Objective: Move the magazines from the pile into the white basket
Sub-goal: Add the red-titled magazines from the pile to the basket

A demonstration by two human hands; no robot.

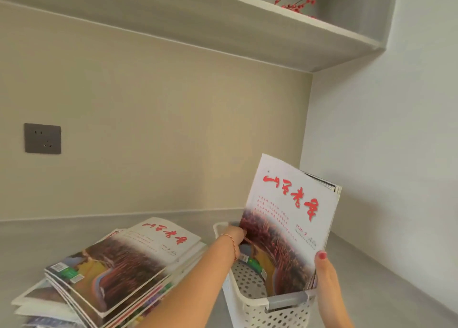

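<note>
A magazine (287, 218) with a white cover, red brush lettering and a reddish landscape stands upright in the white perforated basket (250, 308). More magazines show behind it at its top right edge. My left hand (235, 236), with a red string bracelet on the wrist, grips the magazine's left edge inside the basket. My right hand (326, 275) holds its lower right corner, thumb on the cover. The pile of magazines (114, 275) lies fanned on the counter to the left of the basket, with the same cover on top.
The grey counter (371, 273) runs into a corner with a beige back wall and a white right wall. A grey wall socket (42, 138) sits at the left. A shelf (223, 30) overhead carries red berry twigs (296, 2).
</note>
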